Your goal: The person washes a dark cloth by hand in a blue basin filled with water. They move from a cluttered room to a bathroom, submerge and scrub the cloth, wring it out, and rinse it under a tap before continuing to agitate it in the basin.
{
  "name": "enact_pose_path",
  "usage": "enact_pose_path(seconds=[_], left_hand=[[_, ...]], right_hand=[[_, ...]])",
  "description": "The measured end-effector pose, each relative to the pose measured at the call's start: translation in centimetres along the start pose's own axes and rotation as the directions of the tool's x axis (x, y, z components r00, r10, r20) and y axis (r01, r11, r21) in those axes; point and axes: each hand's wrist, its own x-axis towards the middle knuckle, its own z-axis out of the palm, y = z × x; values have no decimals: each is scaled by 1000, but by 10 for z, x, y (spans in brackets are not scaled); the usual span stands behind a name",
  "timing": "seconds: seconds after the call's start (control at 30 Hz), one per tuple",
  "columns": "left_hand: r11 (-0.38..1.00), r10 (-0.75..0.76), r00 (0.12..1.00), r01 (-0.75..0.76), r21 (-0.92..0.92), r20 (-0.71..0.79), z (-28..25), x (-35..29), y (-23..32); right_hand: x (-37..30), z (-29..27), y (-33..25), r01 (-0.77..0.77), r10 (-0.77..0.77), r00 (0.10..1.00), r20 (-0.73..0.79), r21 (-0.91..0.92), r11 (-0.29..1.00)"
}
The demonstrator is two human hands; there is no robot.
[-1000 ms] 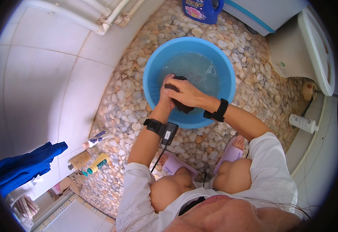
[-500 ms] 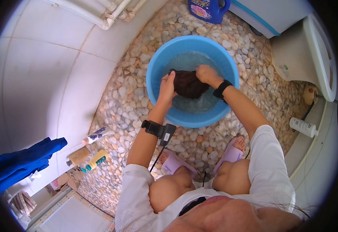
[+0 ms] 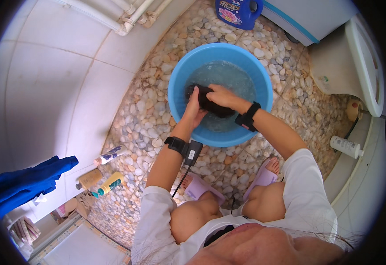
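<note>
A wet, dark brown cloth (image 3: 219,109) hangs bunched between my hands over a round blue basin (image 3: 266,95). Cloudy water (image 3: 237,75) fills the bottom of the basin. My left hand (image 3: 194,108) grips the left end of the cloth, with the thumb on top. My right hand (image 3: 221,96) is closed on its upper middle, knuckles up, close beside the left thumb. Part of the cloth droops to the right below my right hand; whether it touches the water I cannot tell. What kind of garment it is does not show.
A blue detergent jug (image 3: 239,13) stands beyond the basin. At right are a white toilet (image 3: 343,66) and a white bottle (image 3: 346,146). Several bottles, one of them yellow (image 3: 111,182), lie at left near a hanging blue cloth (image 3: 31,181). Pebble-patterned flooring (image 3: 146,128) surrounds the basin.
My right hand has moved left and slightly down, closer to my left hand. The cloth is bunched narrower and sits a little lower.
</note>
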Motion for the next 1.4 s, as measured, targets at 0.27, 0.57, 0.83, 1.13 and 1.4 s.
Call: enact_pose_path(seconds=[0.27,0.57,0.83,1.13,1.4], left_hand=[[974,205,951,-175,-144,231,-13,26,-14],[941,289,953,-266,211,-86,-1,5,-23],[931,314,941,-279,234,-126,-9,0,0],[527,698,716,-527,667,15,-10,-17,-13],[994,82,996,-81,71,-18,17,-9,16]], right_hand=[[-66,5,-88,218,-223,974,40,99,971],[-10,-1,-39,-16,-61,981,-185,-386,922],[26,-40,8,-205,117,973,-198,-517,831],[17,-29,26,-212,281,959,18,-610,764],[-12,1,-14,97,-90,994,-56,134,986]])
